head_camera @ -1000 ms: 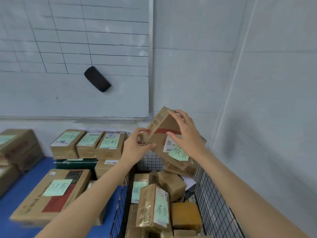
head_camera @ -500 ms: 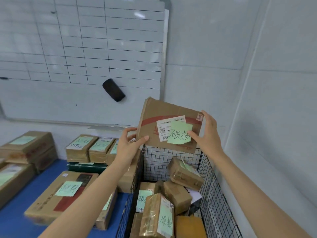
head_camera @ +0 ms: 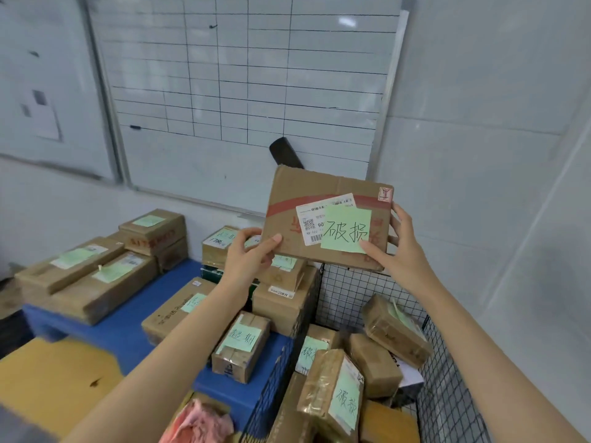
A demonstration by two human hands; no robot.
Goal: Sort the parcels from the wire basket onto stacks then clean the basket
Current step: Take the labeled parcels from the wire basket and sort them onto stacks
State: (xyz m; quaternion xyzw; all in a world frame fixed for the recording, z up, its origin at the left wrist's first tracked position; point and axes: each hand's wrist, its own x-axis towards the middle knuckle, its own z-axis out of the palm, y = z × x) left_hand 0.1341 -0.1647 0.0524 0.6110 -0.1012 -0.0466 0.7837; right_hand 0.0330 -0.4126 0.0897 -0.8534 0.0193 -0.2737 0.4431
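a big white wall-mounted whiteboard (head_camera: 243,91) ruled with a black grid fills the back wall. below it a low blue desk (head_camera: 124,330) carries stacks of brown cardboard parcels (head_camera: 96,282), most of them with a pale green note on top. a black wire basket (head_camera: 348,292) stands just beside the desk on its right. it holds a jumble of taped brown parcels (head_camera: 374,362), some tilted against each other.

a flat brown cardboard parcel with a red stripe (head_camera: 297,193) is held up in the air above the basket's back wall, its front turned to the camera. the left hand (head_camera: 246,260) grips its lower left corner, thumb on the front and fingers (head_camera: 249,233) curled behind. the right hand (head_camera: 403,251) grips the right edge, thumb on the front by the note and fingers wrapped round the side.

a crumpled pink cloth (head_camera: 198,423) lies at the bottom edge, left of the basket. a pale green sticky note with handwritten characters (head_camera: 347,230) partly covers a white shipping label (head_camera: 308,219) on the held parcel. a black eraser (head_camera: 284,153) sticks to the whiteboard just above the parcel.
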